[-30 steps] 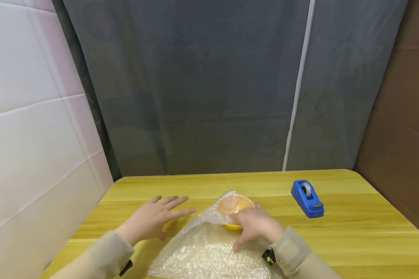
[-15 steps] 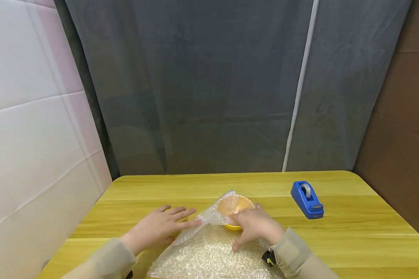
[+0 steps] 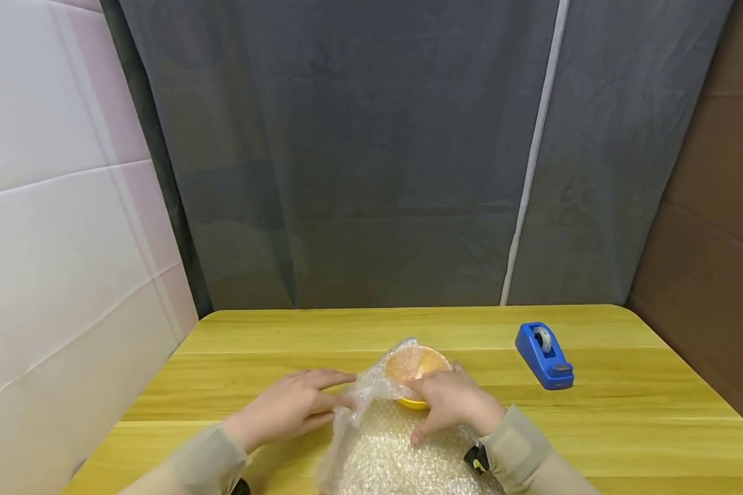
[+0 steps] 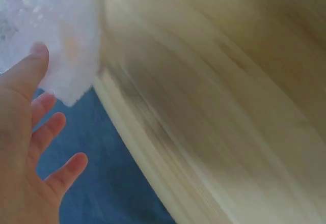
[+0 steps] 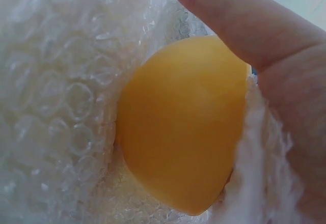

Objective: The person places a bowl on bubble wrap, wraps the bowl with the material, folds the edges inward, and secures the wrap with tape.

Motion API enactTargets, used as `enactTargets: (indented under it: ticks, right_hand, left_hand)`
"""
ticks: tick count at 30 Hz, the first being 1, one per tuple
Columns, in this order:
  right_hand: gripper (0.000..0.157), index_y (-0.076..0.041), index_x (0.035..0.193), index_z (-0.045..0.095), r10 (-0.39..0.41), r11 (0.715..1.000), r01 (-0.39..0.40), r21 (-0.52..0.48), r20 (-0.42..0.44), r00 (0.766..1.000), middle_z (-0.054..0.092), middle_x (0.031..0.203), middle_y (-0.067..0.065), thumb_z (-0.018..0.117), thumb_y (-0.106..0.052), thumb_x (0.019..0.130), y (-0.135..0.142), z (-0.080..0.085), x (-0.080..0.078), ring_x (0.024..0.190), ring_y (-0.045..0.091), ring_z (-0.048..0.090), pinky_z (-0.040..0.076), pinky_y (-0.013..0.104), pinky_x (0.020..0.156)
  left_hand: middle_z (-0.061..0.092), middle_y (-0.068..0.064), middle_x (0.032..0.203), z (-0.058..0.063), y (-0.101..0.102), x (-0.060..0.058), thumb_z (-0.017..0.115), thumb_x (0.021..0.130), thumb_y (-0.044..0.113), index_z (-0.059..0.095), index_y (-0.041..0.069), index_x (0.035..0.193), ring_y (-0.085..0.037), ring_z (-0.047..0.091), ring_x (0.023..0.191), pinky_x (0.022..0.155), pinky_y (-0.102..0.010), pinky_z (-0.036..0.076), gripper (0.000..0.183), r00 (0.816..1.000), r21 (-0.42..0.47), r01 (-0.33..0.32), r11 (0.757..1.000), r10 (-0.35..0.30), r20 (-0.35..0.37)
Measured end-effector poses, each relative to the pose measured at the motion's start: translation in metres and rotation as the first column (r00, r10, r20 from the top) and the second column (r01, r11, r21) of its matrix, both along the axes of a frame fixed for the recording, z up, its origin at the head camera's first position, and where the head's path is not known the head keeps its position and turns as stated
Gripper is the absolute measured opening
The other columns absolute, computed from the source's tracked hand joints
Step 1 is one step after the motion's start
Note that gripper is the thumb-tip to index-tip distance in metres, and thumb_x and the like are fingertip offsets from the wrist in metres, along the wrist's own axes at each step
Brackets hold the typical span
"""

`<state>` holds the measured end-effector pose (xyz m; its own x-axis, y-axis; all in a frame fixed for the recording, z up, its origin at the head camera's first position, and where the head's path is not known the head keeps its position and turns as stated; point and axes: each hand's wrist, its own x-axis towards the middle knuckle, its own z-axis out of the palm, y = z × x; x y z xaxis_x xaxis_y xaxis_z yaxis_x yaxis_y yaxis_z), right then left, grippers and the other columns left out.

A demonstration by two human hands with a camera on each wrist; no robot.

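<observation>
A yellow-orange bowl [image 3: 428, 357] sits at the middle front of the table, partly covered by a sheet of bubble wrap [image 3: 402, 454]. Its smooth rounded outside [image 5: 178, 127] shows between layers of wrap in the right wrist view. My right hand [image 3: 458, 401] holds the bowl from its right side, over the wrap, its thumb toward the front; some fingertips are hidden. On the left, my left hand [image 3: 291, 407] pinches the wrap's edge. The left wrist view shows the thumb [image 4: 30, 68] on the wrap and the other fingers loosely bent below.
A blue tape dispenser [image 3: 545, 356] stands on the wooden table [image 3: 644, 399], right of the hands. Behind the table hangs a dark grey curtain [image 3: 371, 172]. White panelling [image 3: 68, 240] borders the left side, a brown one [image 3: 706, 206] the right.
My left hand has moved right to the bubble wrap and taken hold of its edge. The wrap's left part has shifted inward to the right. My right hand stays on the bowl.
</observation>
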<state>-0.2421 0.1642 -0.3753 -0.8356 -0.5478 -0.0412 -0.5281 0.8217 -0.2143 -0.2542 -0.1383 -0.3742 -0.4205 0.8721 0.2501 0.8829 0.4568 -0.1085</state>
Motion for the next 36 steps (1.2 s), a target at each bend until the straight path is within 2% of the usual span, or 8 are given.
enactTargets:
  ticks: [4, 8, 11, 16, 21, 26, 29, 36]
  right_hand:
    - [0.093, -0.01, 0.135, 0.058, -0.001, 1.0, 0.001, -0.005, -0.003, 1.0, 0.066, 0.12, 0.003, 0.084, -0.058, 0.059, 0.001, -0.001, 0.0, 0.114, 0.029, 0.058, 0.026, 0.071, 0.101]
    - [0.095, -0.011, 0.136, 0.057, 0.002, 1.0, -0.002, -0.001, -0.01, 1.0, 0.065, 0.124, 0.003, 0.083, -0.059, 0.059, 0.002, -0.004, 0.0, 0.116, 0.029, 0.056, 0.026, 0.071, 0.101]
    - [0.094, -0.011, 0.136, 0.057, 0.004, 1.0, -0.004, -0.003, -0.013, 1.0, 0.065, 0.124, 0.004, 0.083, -0.059, 0.059, 0.002, -0.005, 0.001, 0.116, 0.03, 0.056, 0.026, 0.071, 0.1]
    - [0.079, -0.01, 0.129, 0.063, 0.014, 1.0, -0.014, -0.006, -0.049, 0.999, 0.068, 0.114, 0.001, 0.084, -0.05, 0.064, 0.002, -0.007, 0.002, 0.107, 0.026, 0.061, 0.029, 0.07, 0.099]
    - [0.04, -0.019, 0.105, 0.069, 0.053, 0.998, -0.055, -0.032, -0.063, 0.997, 0.066, 0.095, -0.008, 0.079, -0.037, 0.07, 0.001, -0.009, 0.0, 0.093, 0.016, 0.062, 0.029, 0.07, 0.099]
    - [0.05, -0.02, 0.12, 0.065, 0.095, 0.99, -0.091, -0.106, 0.034, 0.995, 0.068, 0.108, -0.006, 0.077, -0.039, 0.075, 0.005, -0.003, -0.002, 0.105, 0.019, 0.061, 0.021, 0.074, 0.101]
    - [0.05, -0.014, 0.12, 0.064, 0.105, 0.984, -0.091, -0.155, 0.085, 0.991, 0.068, 0.099, -0.004, 0.077, -0.035, 0.076, 0.01, 0.004, -0.004, 0.099, 0.018, 0.062, 0.018, 0.074, 0.102]
    - [0.057, -0.012, 0.128, 0.064, 0.091, 0.977, -0.072, -0.203, 0.088, 0.992, 0.045, 0.146, 0.01, 0.074, -0.041, 0.08, 0.017, 0.008, -0.008, 0.136, 0.035, 0.036, 0.013, 0.075, 0.102]
  left_hand:
    - [0.053, 0.003, 0.138, 0.001, 0.011, 0.0, 0.056, 0.098, 0.035, 0.07, 0.025, 0.111, -0.017, 0.052, 0.123, 0.097, -0.04, 0.048, 0.021, 0.992, 0.117, -0.051, 0.992, 0.036, 0.124]
    - [0.06, 0.006, 0.129, 0.001, 0.021, -0.001, 0.048, 0.1, 0.042, 0.069, 0.025, 0.111, -0.016, 0.056, 0.119, 0.098, -0.04, 0.047, 0.03, 0.96, 0.212, -0.175, 0.962, 0.119, 0.254]
    - [0.066, 0.006, 0.118, 0.0, 0.029, -0.002, 0.047, 0.101, 0.043, 0.069, 0.025, 0.109, -0.015, 0.061, 0.111, 0.095, -0.041, 0.049, 0.029, 0.917, 0.288, -0.274, 0.918, 0.158, 0.366]
    - [0.07, 0.005, 0.095, -0.002, 0.041, -0.01, 0.047, 0.1, 0.043, 0.064, 0.025, 0.094, -0.015, 0.066, 0.093, 0.081, -0.039, 0.054, 0.026, 0.877, 0.419, -0.368, 0.83, 0.16, 0.453]
    - [0.061, 0.013, 0.08, -0.01, 0.048, -0.017, 0.054, 0.099, 0.035, 0.063, 0.023, 0.093, -0.006, 0.056, 0.071, 0.067, -0.028, 0.051, 0.017, 0.883, 0.509, -0.395, 0.764, 0.165, 0.439]
    - [0.061, 0.013, 0.086, -0.018, 0.053, -0.02, 0.064, 0.095, 0.022, 0.066, 0.019, 0.105, -0.003, 0.054, 0.07, 0.064, -0.025, 0.05, 0.011, 0.912, 0.57, -0.376, 0.73, 0.185, 0.365]
    - [0.059, 0.012, 0.088, -0.016, 0.058, -0.021, 0.067, 0.093, 0.017, 0.062, 0.019, 0.114, -0.004, 0.05, 0.067, 0.06, -0.024, 0.047, 0.022, 0.921, 0.576, -0.372, 0.728, 0.215, 0.324]
    - [0.059, 0.009, 0.1, -0.011, 0.074, -0.024, 0.066, 0.092, 0.011, 0.065, 0.024, 0.112, -0.008, 0.057, 0.071, 0.06, -0.027, 0.048, 0.024, 0.943, 0.517, -0.332, 0.789, 0.3, 0.146]
